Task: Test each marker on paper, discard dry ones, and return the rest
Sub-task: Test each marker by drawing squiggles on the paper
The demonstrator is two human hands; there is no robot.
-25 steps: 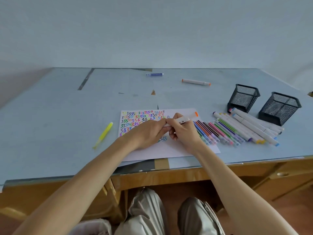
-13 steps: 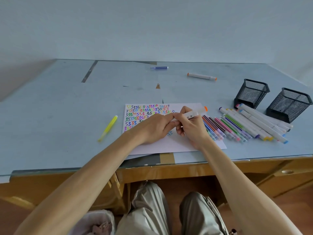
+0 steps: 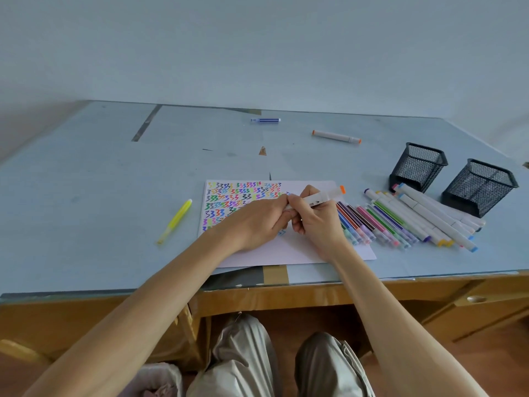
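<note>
The right hand (image 3: 316, 222) grips the white marker (image 3: 320, 198) above the paper (image 3: 300, 247); its orange end now points higher toward 2 o'clock. The left hand (image 3: 257, 222) pinches the near end, probably its cap, so testing comes next.

I saw the right hand (image 3: 317, 222) gripping a white marker (image 3: 322, 197) over the paper (image 3: 309, 247), left hand (image 3: 257, 222) pinching its near end. Loose markers (image 3: 400, 219) lay right of the paper, two mesh cups (image 3: 418, 166) beyond them, yellow marker (image 3: 176, 220) left of the paper.
</note>
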